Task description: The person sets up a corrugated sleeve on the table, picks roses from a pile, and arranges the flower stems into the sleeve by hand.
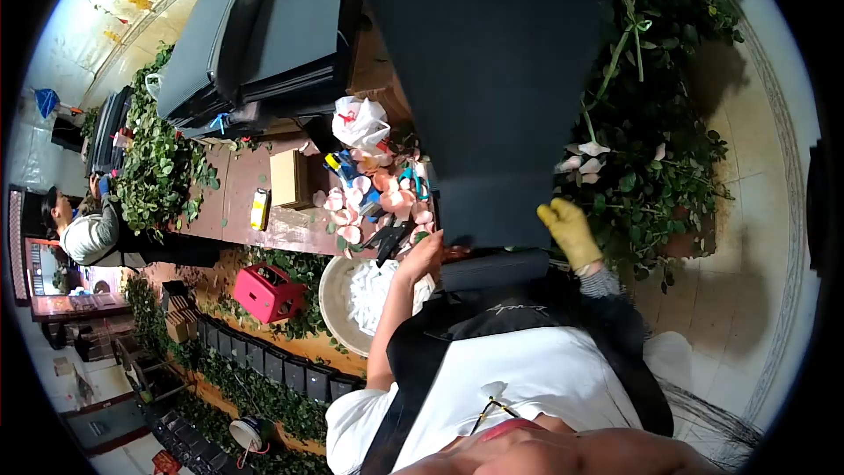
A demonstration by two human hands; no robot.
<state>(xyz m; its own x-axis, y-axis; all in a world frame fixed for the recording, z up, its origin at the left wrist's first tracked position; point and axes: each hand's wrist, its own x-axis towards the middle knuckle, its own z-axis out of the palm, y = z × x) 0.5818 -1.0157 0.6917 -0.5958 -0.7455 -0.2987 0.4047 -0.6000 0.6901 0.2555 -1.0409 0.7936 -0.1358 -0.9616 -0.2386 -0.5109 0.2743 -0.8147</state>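
A large black sheet (501,123) stretches from the top of the view down to the front of my body, with a dark ribbed roll or fold (494,270) at its lower end. My left hand (422,257), bare, is closed at the sheet's lower left corner, some fingers hidden behind it. On my right hand (570,233) is a yellow glove; its fingers are closed on the sheet's lower right edge. Pink petals (397,202) lie in a heap left of the sheet, beside a white plastic bag (360,123) and a dark tool (389,236).
Leafy stems (655,176) line the right side. Left are stacked black sheets (294,26), a brown table (230,185), a cardboard box (290,179) and a yellow cutter (260,209). Below stand a white basin (332,299) and red stool (264,293). A person (86,236) works far left.
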